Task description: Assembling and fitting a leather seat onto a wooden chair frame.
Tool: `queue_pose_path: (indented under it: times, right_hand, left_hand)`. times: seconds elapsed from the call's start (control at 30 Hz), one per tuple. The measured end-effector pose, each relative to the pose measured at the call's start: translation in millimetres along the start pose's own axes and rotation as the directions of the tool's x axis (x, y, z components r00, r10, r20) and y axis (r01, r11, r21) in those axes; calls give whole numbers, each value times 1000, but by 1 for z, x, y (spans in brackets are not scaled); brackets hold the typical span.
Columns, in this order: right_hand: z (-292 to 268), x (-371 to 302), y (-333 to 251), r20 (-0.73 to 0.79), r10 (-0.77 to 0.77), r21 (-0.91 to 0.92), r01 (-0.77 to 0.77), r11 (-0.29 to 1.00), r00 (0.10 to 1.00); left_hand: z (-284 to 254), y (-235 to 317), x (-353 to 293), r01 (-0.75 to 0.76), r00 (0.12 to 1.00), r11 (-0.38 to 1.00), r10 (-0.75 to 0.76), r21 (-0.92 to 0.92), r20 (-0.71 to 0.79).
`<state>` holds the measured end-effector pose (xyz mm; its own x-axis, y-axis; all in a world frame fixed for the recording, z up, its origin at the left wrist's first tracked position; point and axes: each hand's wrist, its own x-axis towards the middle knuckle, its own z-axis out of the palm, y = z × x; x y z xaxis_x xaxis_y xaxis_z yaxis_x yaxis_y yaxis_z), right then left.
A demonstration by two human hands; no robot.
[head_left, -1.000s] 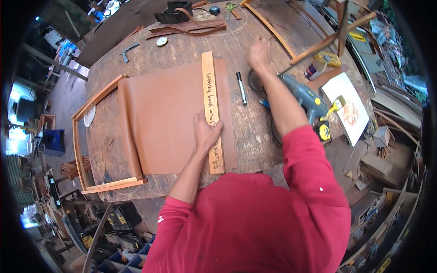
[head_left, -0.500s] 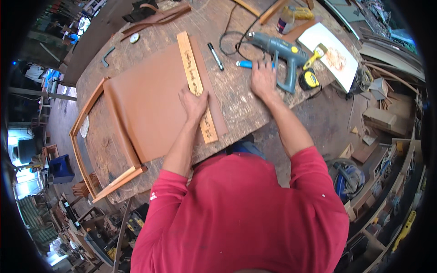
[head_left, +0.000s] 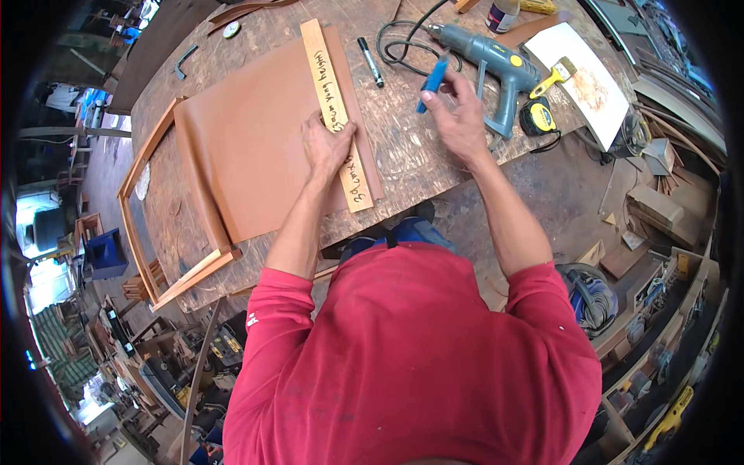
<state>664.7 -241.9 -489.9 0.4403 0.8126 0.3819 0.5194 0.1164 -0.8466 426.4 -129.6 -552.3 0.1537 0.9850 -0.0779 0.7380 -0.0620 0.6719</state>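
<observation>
Across the wooden strip (head_left: pixel 325 74), which bears handwriting, my left hand (head_left: pixel 327 147) is closed, pressing it onto a brown leather sheet (head_left: pixel 248 139). The strip lies near the sheet's right edge. At its left edge the sheet is folded over beside a wooden frame (head_left: pixel 147 159). Raised above the bench, my right hand (head_left: pixel 463 124) grips a blue utility knife (head_left: pixel 434 81) between thumb and fingers. A grey heat gun (head_left: pixel 496 74) lies just right of that hand. Between the strip and the knife rests a marker pen (head_left: pixel 370 62).
A tape measure (head_left: pixel 537 116) and a yellow-handled paintbrush (head_left: pixel 554 77) lie right of the heat gun, the brush partly on a white sheet (head_left: pixel 604 101). A jar (head_left: pixel 502 14) stands behind. Far left are a small hex key (head_left: pixel 184 62) and a round dial (head_left: pixel 231 29). The workbench (head_left: pixel 403 155) ends near my body.
My right hand has lifted the blue utility knife off the bench and turned it upright. My left hand still holds the strip in place. The whole view has shifted slightly.
</observation>
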Motion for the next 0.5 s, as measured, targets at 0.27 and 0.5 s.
queue_pose_path:
  times: [0.27,0.5]
  right_hand:
    - [-26,-78,-6,364,372,792,-494,359,854]
    - [-40,-155,-1,628,407,695,-713,89,663]
  left_hand:
    - [12,5,-11,-39,989,998,45,41,-143]
    - [18,6,-11,-12,986,993,30,114,-165]
